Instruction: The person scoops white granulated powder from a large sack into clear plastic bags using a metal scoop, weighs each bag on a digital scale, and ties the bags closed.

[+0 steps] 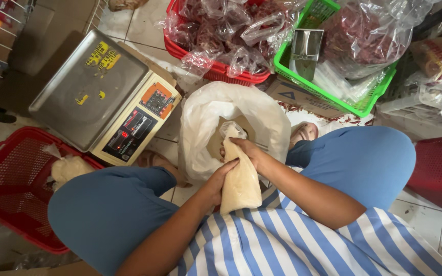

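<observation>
A seated person's left hand point(220, 179) and right hand point(244, 149) were both clamped on a small clear bag of pale grain point(240, 181), held over the lap just beside a large white sack point(231, 107). A digital scale point(106, 97) sat on the floor, near a red basket point(11, 189).
</observation>
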